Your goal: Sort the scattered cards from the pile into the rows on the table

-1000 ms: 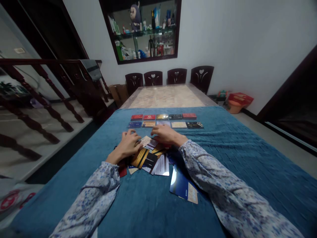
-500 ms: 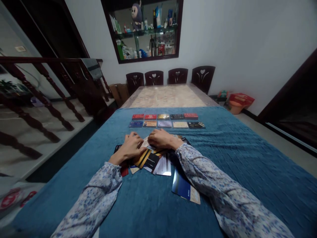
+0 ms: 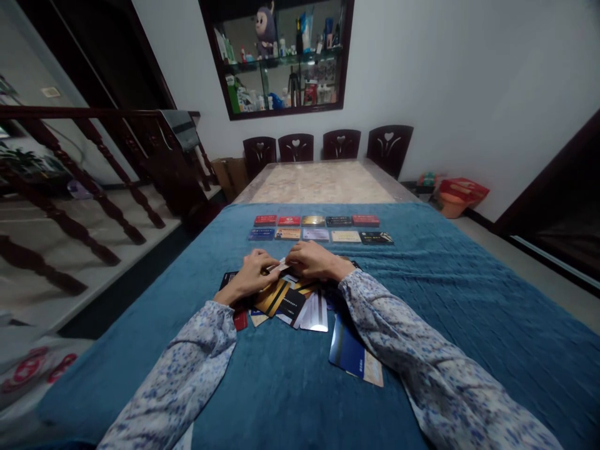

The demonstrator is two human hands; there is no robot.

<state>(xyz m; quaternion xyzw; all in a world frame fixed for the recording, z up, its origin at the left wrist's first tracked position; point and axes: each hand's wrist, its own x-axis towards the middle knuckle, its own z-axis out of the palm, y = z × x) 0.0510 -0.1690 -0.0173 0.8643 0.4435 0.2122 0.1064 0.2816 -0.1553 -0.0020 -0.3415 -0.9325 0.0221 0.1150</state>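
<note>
My left hand is closed at the left end of a pale card, above a loose pile of cards. My right hand has its fingers curled over the same card's right end. Under and below both hands, a gold card with a black stripe, a black card and a silver card overlap. A blue card rests near my right forearm. Beyond the hands lie two rows of card stacks, with a red stack in the back row and a black one at the front right.
A blue cloth covers the near part of the table, whose marble top shows farther back. Dark chairs stand at the far end. A wooden railing is on the left and an orange bin on the right.
The view has shifted slightly. The pale card between my hands has been lifted a little, and the fingers of my left hand have drawn together on it.
</note>
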